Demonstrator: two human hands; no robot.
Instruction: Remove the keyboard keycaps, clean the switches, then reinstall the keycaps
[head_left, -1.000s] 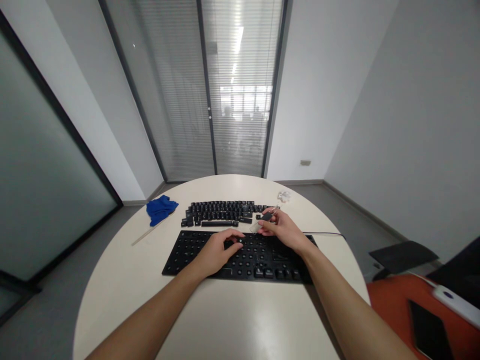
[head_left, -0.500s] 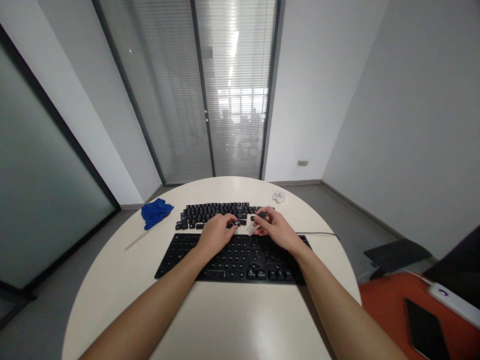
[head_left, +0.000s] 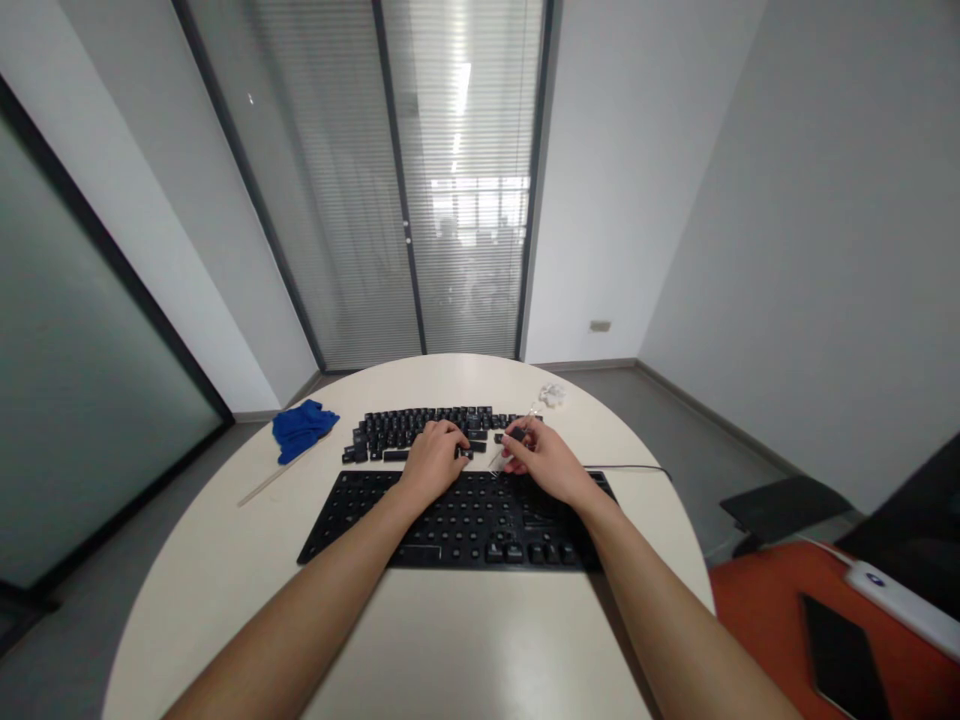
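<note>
My left hand (head_left: 433, 455) rests behind the bare keyboard (head_left: 356, 515), with fingers curled down at a black keycap (head_left: 466, 453) low on the table. In my right hand (head_left: 546, 460) is a keycap puller (head_left: 517, 433) with a dark handle, its thin wire ends sticking out toward the left. The keyboard lies flat in front of me; most of its switches show without caps, and several keycaps (head_left: 514, 552) sit along its near edge. Behind it, loose black keycaps (head_left: 397, 428) are laid out in rows, partly hidden by both hands.
A blue cloth (head_left: 301, 430) and a thin wooden stick (head_left: 264, 490) lie on the left of the round table (head_left: 225, 590). Crumpled white tissue (head_left: 552, 395) is at the back right. The keyboard cable (head_left: 634, 467) runs rightward. A phone (head_left: 844, 650) and white power strip (head_left: 907, 608) rest on an orange seat (head_left: 750, 590).
The view has shifted slightly, moving everything a little left. My left fingers and the keycap have come slightly lower. The puller in my right hand has turned a little.
</note>
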